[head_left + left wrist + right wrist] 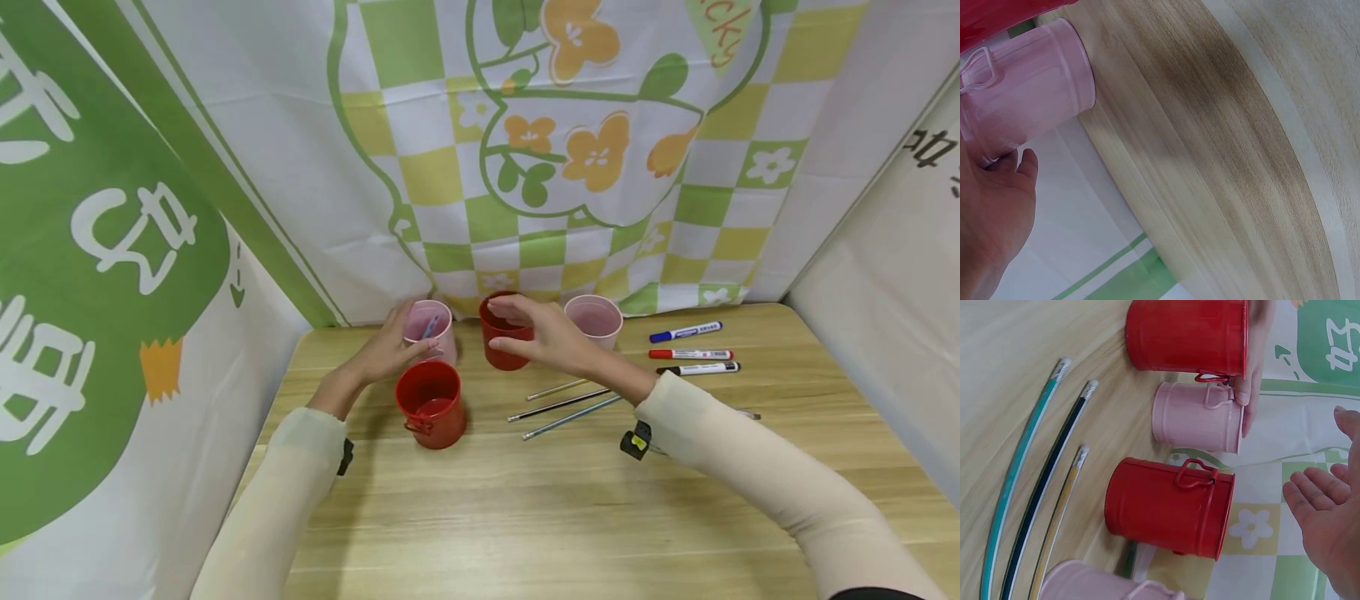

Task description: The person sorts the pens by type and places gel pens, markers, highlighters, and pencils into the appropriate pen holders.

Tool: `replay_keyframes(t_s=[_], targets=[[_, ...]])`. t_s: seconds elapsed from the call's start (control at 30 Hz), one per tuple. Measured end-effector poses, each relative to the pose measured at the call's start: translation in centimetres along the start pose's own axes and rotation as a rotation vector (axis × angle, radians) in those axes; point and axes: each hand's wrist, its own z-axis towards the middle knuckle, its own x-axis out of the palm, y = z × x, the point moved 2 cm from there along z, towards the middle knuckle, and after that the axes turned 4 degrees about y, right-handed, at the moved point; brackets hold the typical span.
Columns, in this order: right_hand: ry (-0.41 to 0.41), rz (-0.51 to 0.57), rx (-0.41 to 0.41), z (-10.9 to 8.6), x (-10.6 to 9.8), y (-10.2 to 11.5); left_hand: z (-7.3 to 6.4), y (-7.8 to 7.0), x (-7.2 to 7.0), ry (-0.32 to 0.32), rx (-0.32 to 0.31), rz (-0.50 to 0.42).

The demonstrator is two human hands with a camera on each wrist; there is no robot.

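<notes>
Head view: centre-left, left hand [384, 348] is gripping pink cup [447, 347], fingers clamped on it; centre, right hand [553, 335] is hovering near red cup [504, 357], fingers apart from thumb.

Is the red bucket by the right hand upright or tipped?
Upright: the red bucket stands base-down on the wooden table, its open rim facing up.

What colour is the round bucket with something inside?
That small metal bucket is pale pink, clearest in the left wrist view.

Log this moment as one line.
left hand: holding left pink cup at rim | right hand: open near rear red cup, not touching | pencils, markers: on table
</notes>
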Motion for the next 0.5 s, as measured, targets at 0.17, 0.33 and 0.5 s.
replay_keyframes(t_s=[0.17, 0.33, 0.5], targets=[[0.039, -0.049, 0.035, -1.3, -0.6, 0.1, 0.0, 0.0, 0.0, 0.000, 0.021, 0.008], [0.080, -0.105, 0.018, -2.6, -0.9, 0.0, 0.0, 0.1, 0.0, 0.018, 0.019, 0.016], [0.071, -0.150, -0.062, -3.5, -1.3, -0.1, 0.0, 0.1, 0.0, 0.016, 0.020, 0.017]])
